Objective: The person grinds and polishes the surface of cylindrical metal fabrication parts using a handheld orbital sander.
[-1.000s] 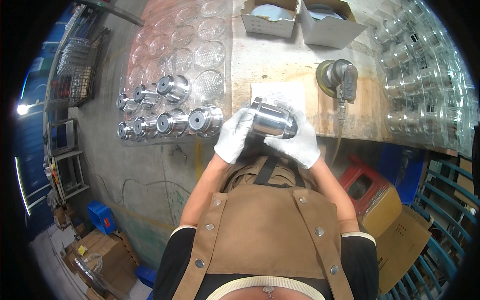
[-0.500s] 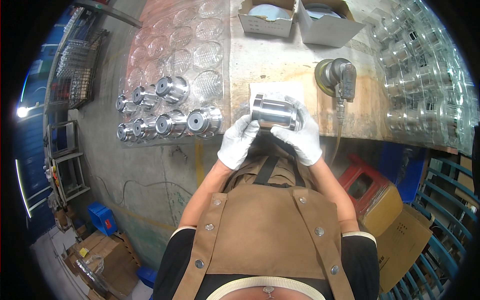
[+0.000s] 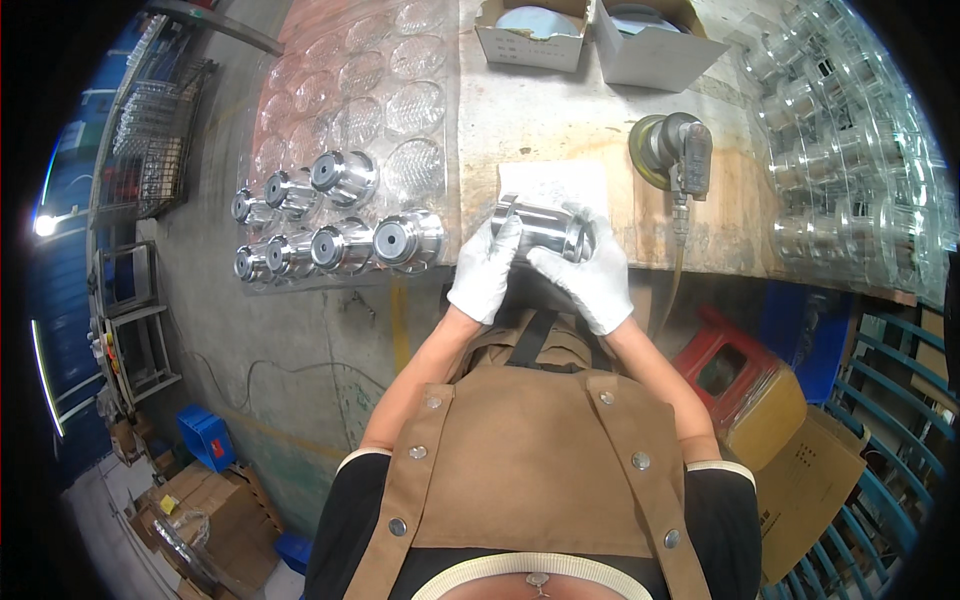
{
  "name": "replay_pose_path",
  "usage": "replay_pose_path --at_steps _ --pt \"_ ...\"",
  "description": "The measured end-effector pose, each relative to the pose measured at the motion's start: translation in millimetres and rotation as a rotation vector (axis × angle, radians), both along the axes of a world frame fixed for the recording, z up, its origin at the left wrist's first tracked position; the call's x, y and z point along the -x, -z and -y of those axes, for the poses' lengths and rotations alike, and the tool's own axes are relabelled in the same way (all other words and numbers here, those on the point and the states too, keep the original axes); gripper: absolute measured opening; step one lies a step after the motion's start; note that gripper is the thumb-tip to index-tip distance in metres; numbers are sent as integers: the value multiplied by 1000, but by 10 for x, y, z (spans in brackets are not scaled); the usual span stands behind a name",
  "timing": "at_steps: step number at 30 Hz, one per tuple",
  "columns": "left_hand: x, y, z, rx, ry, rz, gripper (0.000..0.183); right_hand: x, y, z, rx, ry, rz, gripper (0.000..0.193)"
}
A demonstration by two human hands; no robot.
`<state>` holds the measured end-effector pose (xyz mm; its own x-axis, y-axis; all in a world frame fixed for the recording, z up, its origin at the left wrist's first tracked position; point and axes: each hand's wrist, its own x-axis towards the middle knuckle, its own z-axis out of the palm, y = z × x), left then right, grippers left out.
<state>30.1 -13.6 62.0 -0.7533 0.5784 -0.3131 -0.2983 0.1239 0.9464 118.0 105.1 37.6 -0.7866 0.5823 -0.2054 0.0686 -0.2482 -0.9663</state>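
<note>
A shiny metal cylinder (image 3: 541, 228) lies sideways between my two white-gloved hands, over the near edge of the workbench. My left hand (image 3: 487, 268) grips its left end, thumb up along the side. On its right end my right hand (image 3: 590, 277) is closed, with the thumb across the front. Behind the cylinder a white sheet (image 3: 540, 180) lies on the bench. To the left, several similar metal parts (image 3: 400, 243) stand in a clear plastic tray (image 3: 415, 165) with round pockets.
A sander (image 3: 680, 155) with a hose rests on the bench to the right. Two white boxes (image 3: 655, 60) holding discs stand at the back. Stacked clear trays of metal parts (image 3: 840, 165) fill the right side. A red stool (image 3: 715, 365) stands below the bench.
The cylinder has turned in my hands and come slightly lower. My left hand has moved up and right, its thumb now raised against the left end; my right hand has shifted slightly left.
</note>
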Motion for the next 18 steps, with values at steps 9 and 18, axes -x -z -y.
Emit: replay_pose_path --at_steps 9,18 --pt "10 -34 -19 99 19 -107 35 29 -118 -198 51 -28 179 30" --pt "10 -17 -31 60 18 -25 37 -9 6 -233 -26 -18 178 32"
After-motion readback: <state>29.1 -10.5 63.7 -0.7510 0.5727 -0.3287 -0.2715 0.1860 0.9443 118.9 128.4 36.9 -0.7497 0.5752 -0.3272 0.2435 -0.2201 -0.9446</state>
